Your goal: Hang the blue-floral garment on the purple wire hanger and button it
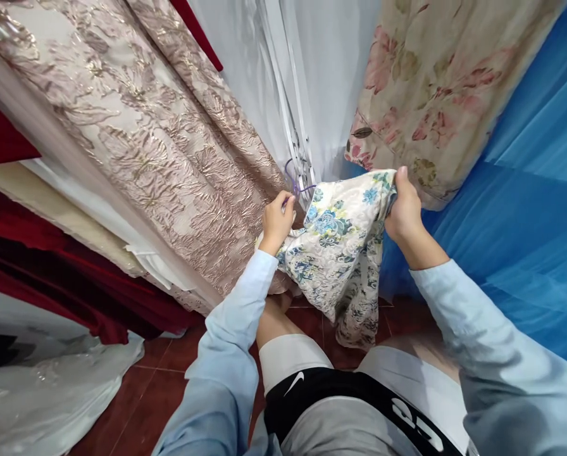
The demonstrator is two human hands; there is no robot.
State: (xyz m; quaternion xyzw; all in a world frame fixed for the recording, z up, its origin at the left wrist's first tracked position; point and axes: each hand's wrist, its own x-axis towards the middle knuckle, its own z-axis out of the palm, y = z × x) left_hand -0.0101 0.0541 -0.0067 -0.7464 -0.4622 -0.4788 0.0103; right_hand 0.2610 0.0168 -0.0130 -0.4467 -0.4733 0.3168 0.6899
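Note:
A white garment with a blue and yellow flower print [331,221] hangs in front of me, its lower part falling toward the floor. A thin purple hanger [307,189] shows at its neckline. My left hand [278,221] is closed in a pinch on the hanger, beside the neck opening. At the opposite shoulder, my right hand [404,206] grips the cloth with the thumb on top. The garment covers most of the hanger.
Pink brocade cloth [169,139] hangs at the left and a cream floral garment [435,95] at the upper right. Blue tulle [525,221] fills the right side. White metal poles [290,95] stand ahead, and white fabric [65,392] lies low at the left on red floor tiles [145,392].

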